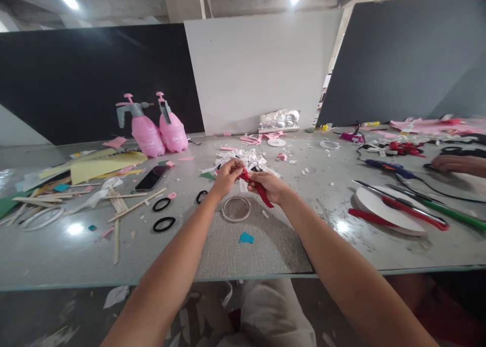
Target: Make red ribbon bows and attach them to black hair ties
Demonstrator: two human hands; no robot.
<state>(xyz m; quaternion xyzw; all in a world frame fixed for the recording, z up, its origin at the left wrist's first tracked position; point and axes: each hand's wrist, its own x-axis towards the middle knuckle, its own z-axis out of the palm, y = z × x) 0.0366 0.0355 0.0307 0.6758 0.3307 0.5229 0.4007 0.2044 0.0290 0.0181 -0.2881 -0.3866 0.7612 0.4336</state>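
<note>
A red ribbon (262, 193) is held between both hands over the middle of the table, its loose end hanging down to the right. My left hand (230, 176) pinches the gathered upper part of it. Close beside, my right hand (268, 184) has its fingers closed on the same ribbon. A small white label (243, 186) shows just under the fingers. Below the hands lies a roll of tape (236, 209), with a blue scrap (246, 237) nearer the table's edge. Behind them is a pile of white ribbon pieces (248, 158).
Two pink spray bottles (147, 136), a phone (152, 178), black rings (164, 224) and wooden sticks (116, 235) are on the left. At right are a white reel (379, 205), red-handled scissors (415, 213), a blue glue gun (391, 168) and another person's hand (457, 164).
</note>
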